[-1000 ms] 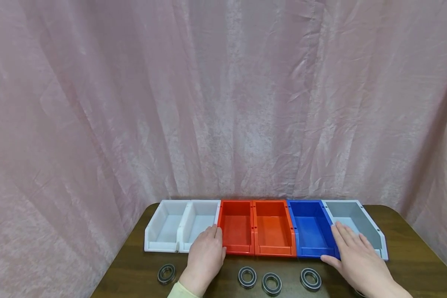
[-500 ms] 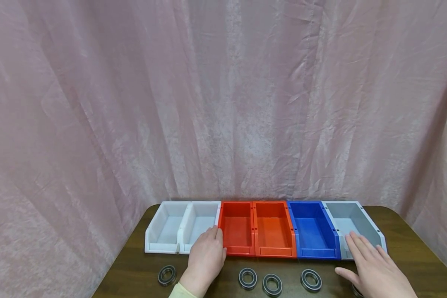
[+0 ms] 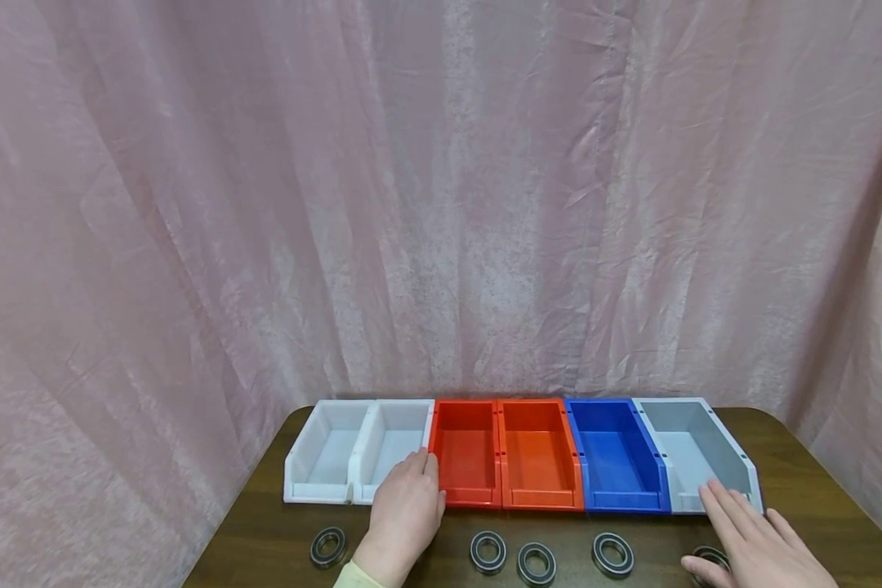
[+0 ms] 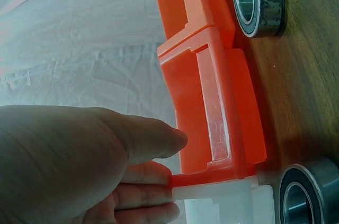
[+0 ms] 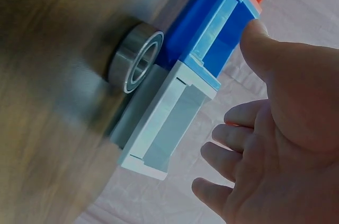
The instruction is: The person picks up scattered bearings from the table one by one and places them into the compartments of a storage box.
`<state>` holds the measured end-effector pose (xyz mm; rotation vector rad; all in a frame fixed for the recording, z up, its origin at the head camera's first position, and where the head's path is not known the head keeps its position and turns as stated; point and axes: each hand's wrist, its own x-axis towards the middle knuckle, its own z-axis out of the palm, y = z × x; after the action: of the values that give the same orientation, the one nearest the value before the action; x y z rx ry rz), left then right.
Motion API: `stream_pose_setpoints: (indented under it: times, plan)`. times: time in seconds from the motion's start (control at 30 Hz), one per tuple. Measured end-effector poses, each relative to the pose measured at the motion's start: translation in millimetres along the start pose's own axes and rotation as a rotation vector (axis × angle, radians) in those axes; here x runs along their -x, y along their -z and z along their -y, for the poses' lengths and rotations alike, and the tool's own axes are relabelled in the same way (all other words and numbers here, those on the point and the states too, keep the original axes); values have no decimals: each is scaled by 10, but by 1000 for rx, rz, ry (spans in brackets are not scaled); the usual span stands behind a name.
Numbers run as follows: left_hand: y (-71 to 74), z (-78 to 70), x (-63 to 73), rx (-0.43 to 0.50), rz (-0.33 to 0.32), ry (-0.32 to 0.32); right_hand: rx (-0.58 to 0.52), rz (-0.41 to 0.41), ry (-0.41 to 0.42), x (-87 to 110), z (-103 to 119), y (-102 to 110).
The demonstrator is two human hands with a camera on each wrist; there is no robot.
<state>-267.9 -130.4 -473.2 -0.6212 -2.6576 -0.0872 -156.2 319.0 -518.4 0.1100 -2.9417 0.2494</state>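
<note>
The left hand (image 3: 404,510) rests flat, fingers straight, against the front edge where the second white bin (image 3: 391,445) meets the first red bin (image 3: 466,451); it grasps nothing. The right hand (image 3: 760,543) is released, fingers spread, hovering over the desk (image 3: 816,490) in front of the grey bin (image 3: 694,453), just above the rightmost bearing (image 3: 708,558), which it partly covers. Four more bearings lie flat on the desk in front of the bins: one (image 3: 328,545) at far left, three (image 3: 536,562) near the centre. Each bearing is a steel ring, judged heavy for its size, rigid and smooth, likely to slip or roll on edge; pinch it across the outer race or hook a finger through the bore. The six bins stand side by side, touching, and appear to be light plastic. The desk is dark wood grain; a pink creased curtain (image 3: 441,196) closes the background
</note>
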Motion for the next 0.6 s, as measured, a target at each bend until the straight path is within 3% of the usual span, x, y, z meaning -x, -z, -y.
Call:
stream_pose_setpoints:
  times: [0.1, 0.33, 0.5, 0.6]
  plan:
    - [4, 3, 4, -5, -3, -1, 10, 13, -15, 29, -30, -38]
    - [-6, 5, 9, -3, -10, 0, 53, 158, -89, 19, -66, -87]
    - [1, 5, 14, -4, -13, 1, 66, 178, -78, 39, -131, -146]
    - [-5, 12, 8, -5, -16, -2, 59, 248, -86, 28, -167, -181]
